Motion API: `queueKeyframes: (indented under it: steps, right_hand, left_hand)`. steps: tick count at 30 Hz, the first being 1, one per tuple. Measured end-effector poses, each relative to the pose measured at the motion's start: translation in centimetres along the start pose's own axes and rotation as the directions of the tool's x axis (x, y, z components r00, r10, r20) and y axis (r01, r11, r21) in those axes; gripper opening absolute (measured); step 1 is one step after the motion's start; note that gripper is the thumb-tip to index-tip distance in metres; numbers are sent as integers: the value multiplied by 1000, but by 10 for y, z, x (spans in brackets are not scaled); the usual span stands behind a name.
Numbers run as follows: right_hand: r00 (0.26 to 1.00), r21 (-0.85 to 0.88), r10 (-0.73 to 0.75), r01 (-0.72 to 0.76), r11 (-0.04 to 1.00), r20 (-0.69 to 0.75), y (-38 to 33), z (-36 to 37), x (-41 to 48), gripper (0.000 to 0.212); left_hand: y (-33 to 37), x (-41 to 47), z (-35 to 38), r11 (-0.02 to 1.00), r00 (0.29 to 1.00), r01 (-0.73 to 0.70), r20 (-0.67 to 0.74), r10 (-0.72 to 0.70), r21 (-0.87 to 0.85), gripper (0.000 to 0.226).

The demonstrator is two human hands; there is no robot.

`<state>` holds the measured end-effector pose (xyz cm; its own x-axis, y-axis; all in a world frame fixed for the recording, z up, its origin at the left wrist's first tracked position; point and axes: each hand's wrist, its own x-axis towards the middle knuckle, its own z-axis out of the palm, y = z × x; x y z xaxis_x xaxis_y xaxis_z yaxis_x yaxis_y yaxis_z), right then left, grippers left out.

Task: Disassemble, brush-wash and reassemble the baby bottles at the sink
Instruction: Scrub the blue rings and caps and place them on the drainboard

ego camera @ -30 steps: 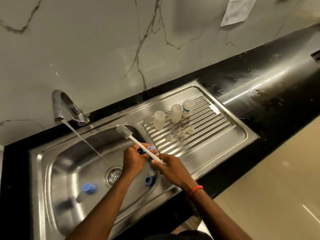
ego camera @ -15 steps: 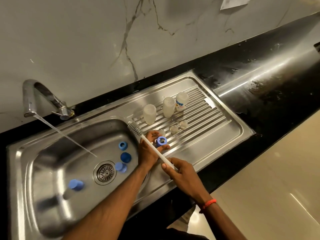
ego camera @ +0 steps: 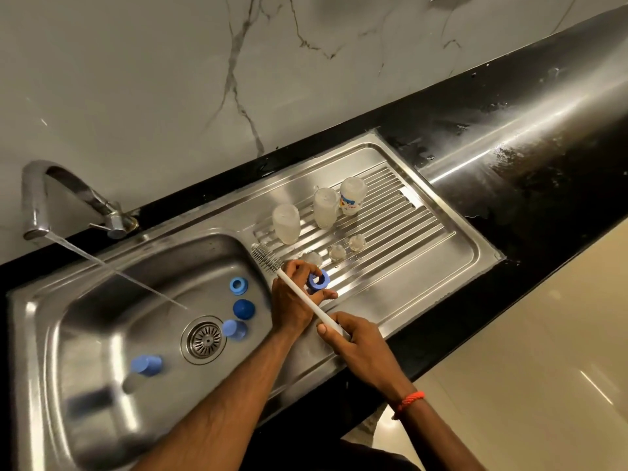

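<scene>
Collar-washing step: left grip (ego camera: 295, 300) pinches a blue ring (ego camera: 323, 283), right grip (ego camera: 361, 345) just behind clasps the brush (ego camera: 299, 292); next, probably racking the ring just ahead.

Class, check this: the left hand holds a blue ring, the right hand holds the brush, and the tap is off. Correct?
No: the head view shows the tap running, water streaming into the sink. The rest is right.
</scene>
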<state>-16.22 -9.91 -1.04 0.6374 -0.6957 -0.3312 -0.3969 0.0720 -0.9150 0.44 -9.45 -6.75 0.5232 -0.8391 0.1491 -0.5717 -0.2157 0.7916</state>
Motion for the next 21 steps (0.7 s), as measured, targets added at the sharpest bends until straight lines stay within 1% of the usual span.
queueKeyframes:
  steps: [5, 7, 10, 12, 15, 17, 21]
  right_hand:
    - [1000, -13, -1, 1, 1000, 3, 5, -2, 4, 36]
    - [1000, -21, -2, 2, 1000, -3, 7, -3, 5, 39]
    - [1000, -22, -6, 5, 1000, -12, 9, -4, 6, 39]
    - [1000, -9, -10, 10, 1000, -28, 9, -5, 7, 44]
    - [999, 9, -17, 17, 1000, -50, 10, -4, 9, 47]
    - [998, 7, -14, 14, 1000, -56, 9, -4, 10, 41]
    - [999, -6, -10, 10, 1000, -44, 8, -4, 11, 27]
  left_hand:
    - [11, 3, -5, 998, 998, 10, -67, -15, -64, 75]
    - [6, 5, -5, 993, 993, 42, -104, -53, -106, 79]
    - [-2, 14, -2, 996, 990, 34, -133, -45, -85, 67]
    - [-4, 21, 0, 999, 994, 36, -101, -38, -25, 58]
    - [-6, 31, 1, 996, 996, 74, -56, -71, 53, 43]
    - [-8, 35, 1, 994, 994, 91, -67, -86, 63, 30]
    - [-13, 43, -4, 992, 988, 111, -118, -102, 67, 22]
